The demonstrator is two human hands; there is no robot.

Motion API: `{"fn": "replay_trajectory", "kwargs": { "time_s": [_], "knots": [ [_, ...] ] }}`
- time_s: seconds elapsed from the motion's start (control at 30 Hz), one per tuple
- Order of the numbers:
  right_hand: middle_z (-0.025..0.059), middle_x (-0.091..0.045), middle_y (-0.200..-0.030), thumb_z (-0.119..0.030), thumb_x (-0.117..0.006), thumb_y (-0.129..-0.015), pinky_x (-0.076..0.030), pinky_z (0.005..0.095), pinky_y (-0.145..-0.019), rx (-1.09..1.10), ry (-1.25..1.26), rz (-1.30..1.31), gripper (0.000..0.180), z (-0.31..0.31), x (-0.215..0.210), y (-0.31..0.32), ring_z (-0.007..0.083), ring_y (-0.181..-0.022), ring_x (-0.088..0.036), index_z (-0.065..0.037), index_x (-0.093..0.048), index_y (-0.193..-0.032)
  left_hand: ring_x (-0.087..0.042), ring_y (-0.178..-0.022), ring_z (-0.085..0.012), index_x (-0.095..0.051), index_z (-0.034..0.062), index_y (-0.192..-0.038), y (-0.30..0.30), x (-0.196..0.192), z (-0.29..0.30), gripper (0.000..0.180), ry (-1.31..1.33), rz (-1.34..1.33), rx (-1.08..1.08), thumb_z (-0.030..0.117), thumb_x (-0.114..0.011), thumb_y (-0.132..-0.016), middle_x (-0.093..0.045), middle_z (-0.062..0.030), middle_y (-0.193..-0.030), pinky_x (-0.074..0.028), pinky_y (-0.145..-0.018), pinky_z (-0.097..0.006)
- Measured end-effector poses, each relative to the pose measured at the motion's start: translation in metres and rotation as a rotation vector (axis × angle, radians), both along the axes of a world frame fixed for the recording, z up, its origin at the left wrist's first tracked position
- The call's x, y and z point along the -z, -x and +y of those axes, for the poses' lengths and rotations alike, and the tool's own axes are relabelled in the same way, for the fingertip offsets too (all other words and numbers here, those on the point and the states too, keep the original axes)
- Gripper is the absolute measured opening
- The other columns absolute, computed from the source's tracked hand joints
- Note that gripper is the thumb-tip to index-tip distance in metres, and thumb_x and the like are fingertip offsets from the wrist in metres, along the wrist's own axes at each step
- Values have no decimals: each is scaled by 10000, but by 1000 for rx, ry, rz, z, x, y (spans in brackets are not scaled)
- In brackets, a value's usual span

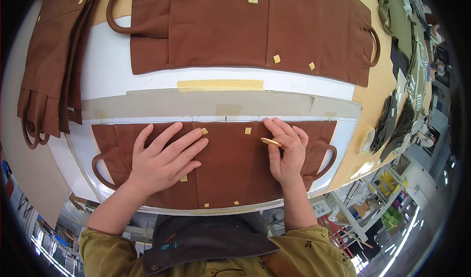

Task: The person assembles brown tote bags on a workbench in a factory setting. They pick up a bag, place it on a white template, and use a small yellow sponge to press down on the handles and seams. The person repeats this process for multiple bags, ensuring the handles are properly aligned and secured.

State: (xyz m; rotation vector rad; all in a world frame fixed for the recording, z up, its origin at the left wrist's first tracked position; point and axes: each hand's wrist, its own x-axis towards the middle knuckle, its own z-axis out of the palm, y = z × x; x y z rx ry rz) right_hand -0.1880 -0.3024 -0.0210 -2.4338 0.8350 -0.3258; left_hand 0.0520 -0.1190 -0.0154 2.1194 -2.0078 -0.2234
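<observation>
A brown fabric panel [225,174] with a loop at each end lies lengthwise on a white board [321,184] in front of me. Its far edge runs along a grey strip [162,103]. My left hand [169,157] rests flat on the panel's left half, fingers spread. On the right half, my right hand [287,152] touches the cloth near the far edge. Between its thumb and fingers is a thin, flat yellowish piece of tailor's chalk [271,142]. Several small yellow patches [248,130] dot the panel, one partly under my left fingertips.
A larger brown panel [221,32] with loops lies beyond the strip. Folded brown pieces [51,61] hang at the far left. A yellow tape strip [221,85] crosses the board. At right are a tape roll [367,139], dark bundles [387,125] and green cloth [395,22].
</observation>
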Motion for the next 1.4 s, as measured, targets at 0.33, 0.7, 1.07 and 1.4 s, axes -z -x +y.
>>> {"fn": "replay_trajectory", "kwargs": {
  "time_s": [0.33,0.7,1.07,1.4],
  "knots": [
    [46,-723,-1214,-190,-606,-983,-363,368,-1020,14,23,-50,116,4,1,-4,204,-1184,-648,-104,-567,-1051,-495,-1318,-118,-669,324,-1280,-2,0,2,437,17,25,-9,486,-676,-874,-598,130,-1373,-223,-1184,-454],
    [-14,-705,-1249,-107,-666,-908,-383,373,-1010,17,17,-80,213,0,1,1,169,-1196,-633,-110,-611,-1114,-489,-1338,-188,-679,287,-1275,0,-2,-1,488,26,23,28,460,-731,-822,-599,75,-1384,-227,-1182,-461],
    [-31,-707,-1242,-114,-678,-908,-386,362,-998,28,51,-123,205,2,6,-1,155,-1185,-638,-119,-598,-1097,-481,-1351,-213,-673,262,-1290,0,-3,0,495,-1,17,44,459,-720,-838,-598,58,-1388,-230,-1183,-467],
    [-37,-705,-1245,-119,-688,-900,-388,362,-1001,21,46,-104,226,1,4,1,149,-1186,-635,-123,-610,-1113,-478,-1349,-227,-680,248,-1283,0,-7,-2,511,-15,24,59,500,-701,-839,-592,47,-1394,-225,-1185,-476]
  ]
}}
